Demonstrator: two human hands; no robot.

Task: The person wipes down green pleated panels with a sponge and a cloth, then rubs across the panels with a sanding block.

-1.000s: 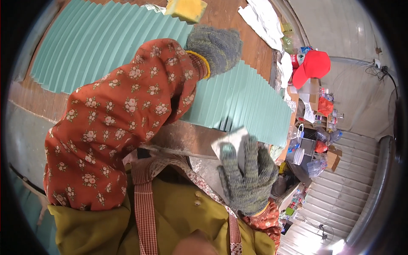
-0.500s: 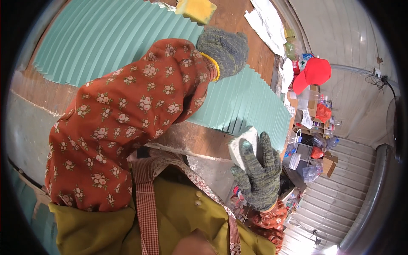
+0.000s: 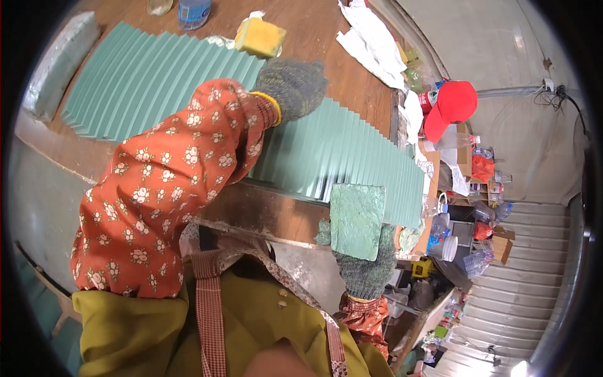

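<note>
My left hand (image 3: 290,86) wears a grey knit glove and rests flat on a long row of overlapping green tiles (image 3: 157,81) laid across a brown wooden table (image 3: 314,44). The orange flowered sleeve covers the middle of the row. My right hand (image 3: 367,267), also gloved, is shut on one green rectangular tile (image 3: 357,220), held with its mottled face toward me at the near edge of the table, just below the right end of the row (image 3: 352,151).
A yellow sponge (image 3: 259,36) and a plastic bottle (image 3: 191,11) sit beyond the tiles. White cloths (image 3: 370,38) lie at the far right of the table. A red cap (image 3: 453,103) and cluttered shelves (image 3: 471,207) stand to the right. A grey block (image 3: 56,63) lies at left.
My right hand has turned the tile so its green face shows flat toward me and has shifted right. My left hand stays on the row.
</note>
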